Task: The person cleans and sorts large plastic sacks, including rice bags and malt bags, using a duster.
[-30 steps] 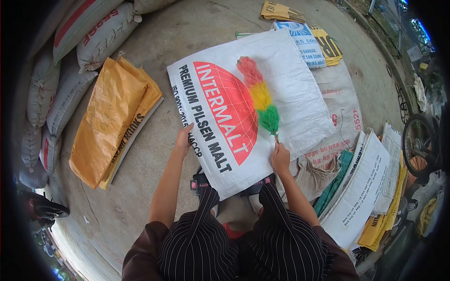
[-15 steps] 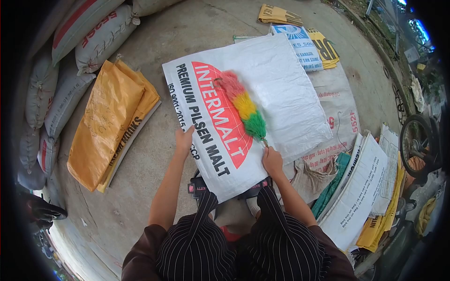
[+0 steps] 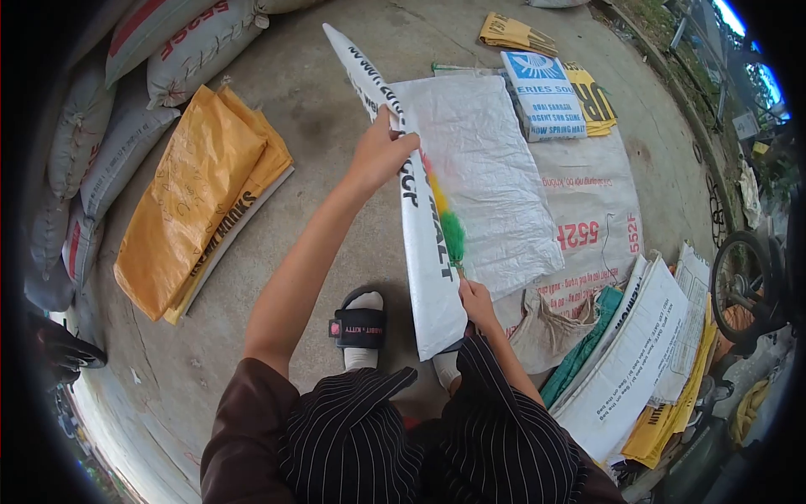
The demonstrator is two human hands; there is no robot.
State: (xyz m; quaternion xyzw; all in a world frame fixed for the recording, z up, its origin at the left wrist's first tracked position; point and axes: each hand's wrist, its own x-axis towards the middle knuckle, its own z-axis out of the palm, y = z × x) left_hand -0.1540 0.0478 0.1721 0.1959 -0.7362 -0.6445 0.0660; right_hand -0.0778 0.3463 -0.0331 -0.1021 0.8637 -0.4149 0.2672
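Observation:
My left hand (image 3: pixel 382 153) is closed on the edge of a white woven malt sack (image 3: pixel 428 307) with black lettering. The sack stands raised on its side, steeply tilted, so its printed face shows only as a narrow strip. Closed around the thin handle of a feather duster is my right hand (image 3: pixel 477 304), beside the sack's lower end. The fluffy duster (image 3: pixel 452 235) shows green and yellow, with a bit of red, and the raised sack partly hides it. Behind them another plain white sack (image 3: pixel 495 185) lies flat on the ground.
Folded yellow sacks (image 3: pixel 189 197) lie at the left, near stacked full sacks (image 3: pixel 206 55). To the right are a blue-printed sack (image 3: pixel 546 97), a sack marked 552F (image 3: pixel 588 181) and a pile of folded sacks (image 3: pixel 621 361). A wheel (image 3: pixel 743 281) stands at the far right.
My left hand has moved up and right, lifting the printed sack's left side from nearly flat to steeply tilted. More of the plain white sack and a sandalled foot now show.

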